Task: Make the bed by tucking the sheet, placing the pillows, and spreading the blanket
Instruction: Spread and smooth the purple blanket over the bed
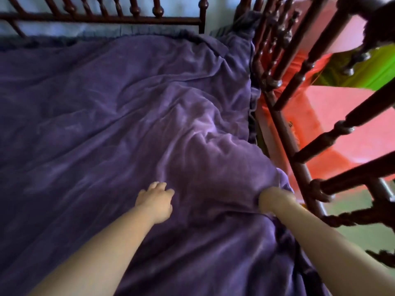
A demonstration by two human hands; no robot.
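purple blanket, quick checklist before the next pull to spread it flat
1. Left hand free to smooth: ok, it rests on the purple blanket with fingers loosely curled and nothing held.
2. Right hand has a grip: cannot tell, its fingers are hidden in the fabric at the bed's right edge.
3. Blanket reaches the far rail: ok, its edge lies just below it.
4. Surface flat: not ok, a raised bunch of folds sits ahead of the hands.
5. Right edge clear of the side rail: not ok, the fabric is crumpled against it.
6. Pillows placed: cannot tell, none visible.
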